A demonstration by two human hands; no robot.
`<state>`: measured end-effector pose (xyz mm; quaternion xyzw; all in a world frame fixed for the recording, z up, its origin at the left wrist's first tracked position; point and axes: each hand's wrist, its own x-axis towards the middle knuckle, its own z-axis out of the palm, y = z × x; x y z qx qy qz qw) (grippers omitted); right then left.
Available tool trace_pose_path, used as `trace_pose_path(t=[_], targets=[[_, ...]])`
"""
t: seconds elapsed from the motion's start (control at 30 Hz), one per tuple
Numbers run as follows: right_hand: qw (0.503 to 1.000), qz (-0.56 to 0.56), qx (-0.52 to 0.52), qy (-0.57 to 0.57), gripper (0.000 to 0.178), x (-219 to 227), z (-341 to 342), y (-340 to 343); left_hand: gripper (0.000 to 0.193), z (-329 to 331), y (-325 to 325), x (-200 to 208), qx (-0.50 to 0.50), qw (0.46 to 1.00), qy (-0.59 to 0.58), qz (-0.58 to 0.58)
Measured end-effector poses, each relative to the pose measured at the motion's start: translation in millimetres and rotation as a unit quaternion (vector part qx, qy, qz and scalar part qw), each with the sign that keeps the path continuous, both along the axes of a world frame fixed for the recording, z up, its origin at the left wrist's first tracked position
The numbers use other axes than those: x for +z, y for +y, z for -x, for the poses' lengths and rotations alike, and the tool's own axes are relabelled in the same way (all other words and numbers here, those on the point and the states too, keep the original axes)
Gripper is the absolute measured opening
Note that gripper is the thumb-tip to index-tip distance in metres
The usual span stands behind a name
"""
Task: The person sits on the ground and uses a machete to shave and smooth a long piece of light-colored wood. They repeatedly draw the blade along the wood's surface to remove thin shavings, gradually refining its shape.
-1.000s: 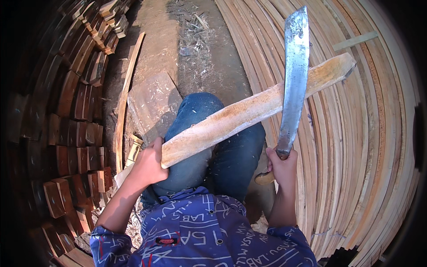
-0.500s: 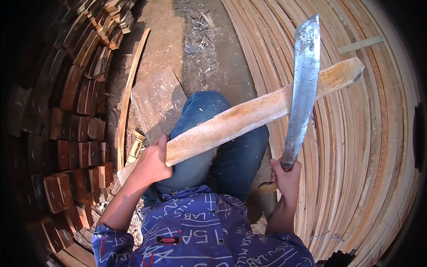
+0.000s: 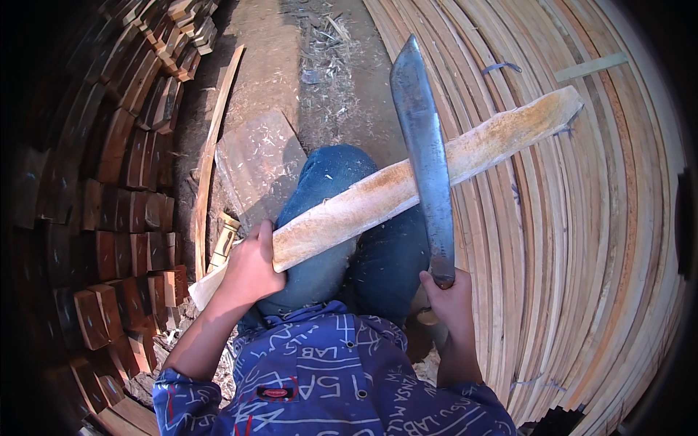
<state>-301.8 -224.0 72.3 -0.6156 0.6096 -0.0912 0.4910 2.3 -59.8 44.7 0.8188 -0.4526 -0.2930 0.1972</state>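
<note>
Left hand [image 3: 251, 269]: fingers closed tight round the near end of a long pale wooden slat [image 3: 407, 189].
Slat: runs up and right from those fingers, across the blue-jeaned knees [image 3: 349, 218].
Right hand [image 3: 449, 299]: fingers wrapped shut on the handle of a machete [image 3: 423, 145].
Machete: its blade rises from those fingers, crossing over the slat.
Right of the fingers: stacked wooden strips [image 3: 582, 254].

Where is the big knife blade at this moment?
In the head view, the blade is right of centre, held up by the right hand, crossing over the wooden plank that the left hand grips above the knees.
</note>
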Motion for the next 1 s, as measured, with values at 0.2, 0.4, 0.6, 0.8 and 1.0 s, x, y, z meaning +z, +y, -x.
trace_pose_path(t=[0.2, 0.4, 0.6, 0.8, 1.0], targets=[[0.999, -0.014, 0.019, -0.026, 0.021, 7.5, 2.6, -3.4, 0.052, 6.6, 1.5, 1.1, 0.015, 1.000, -0.013, -0.021], [1.000, -0.019, 0.018, -0.004, 0.022, -3.3, -16.6, 3.0, 0.061, 7.0, 0.7, -1.9, -0.001, 0.999, -0.039, -0.036], [0.998, -0.006, 0.063, -0.005, 0.025, 3.5, -4.7, -4.0, 0.061, 4.2, 5.5, -8.9, 0.000, 0.999, -0.048, -0.020], [0.999, -0.022, 0.023, -0.038, 0.023, 6.4, -18.4, -6.0, 0.050, 9.5, -2.4, 0.4, 0.018, 0.999, -0.021, -0.029], [0.998, -0.034, 0.060, -0.009, 0.022, 6.0, -8.4, -4.0, 0.057, 3.6, 3.2, -3.7, -0.006, 0.998, -0.054, -0.023]])
